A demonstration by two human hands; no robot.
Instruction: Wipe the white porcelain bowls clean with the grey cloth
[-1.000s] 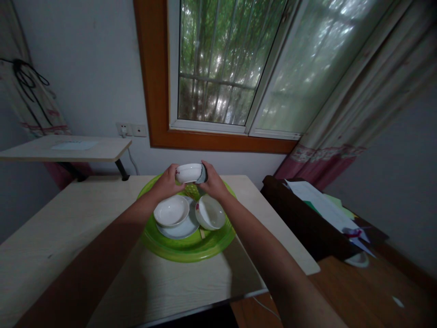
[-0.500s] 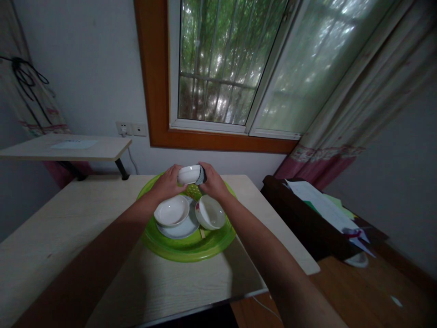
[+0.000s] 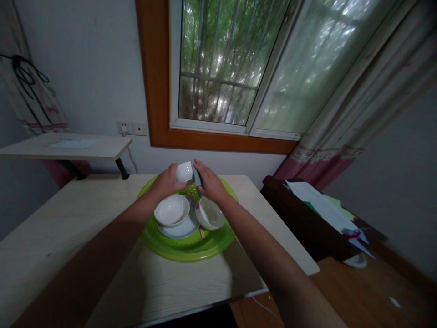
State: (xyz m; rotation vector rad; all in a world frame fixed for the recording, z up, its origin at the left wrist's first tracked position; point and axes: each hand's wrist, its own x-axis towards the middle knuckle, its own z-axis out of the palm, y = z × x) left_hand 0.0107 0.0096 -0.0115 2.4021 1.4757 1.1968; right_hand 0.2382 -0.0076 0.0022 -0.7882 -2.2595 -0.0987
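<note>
Above the far part of a green basin (image 3: 189,256), my left hand (image 3: 166,181) is closed on a small white bowl (image 3: 184,172), which is tilted on its side. My right hand (image 3: 210,182) is closed on a grey cloth or sponge (image 3: 197,176) and presses it to the bowl's right side. Below my hands, inside the basin, a white bowl (image 3: 171,210) rests on a white plate (image 3: 179,231). To their right a deeper white bowl with a red pattern (image 3: 210,213) leans over. A small light brown strip (image 3: 202,233) shows beside the plate.
The basin stands on a pale wooden table (image 3: 85,200). A small raised shelf (image 3: 64,146) with a paper is at the left. A dark brown piece of furniture (image 3: 293,209) holding papers stands right of the table. A window and wall lie behind.
The small bowl has turned to a steeper tilt between my hands. My right hand has moved slightly left and up with the grey cloth or sponge against it.
</note>
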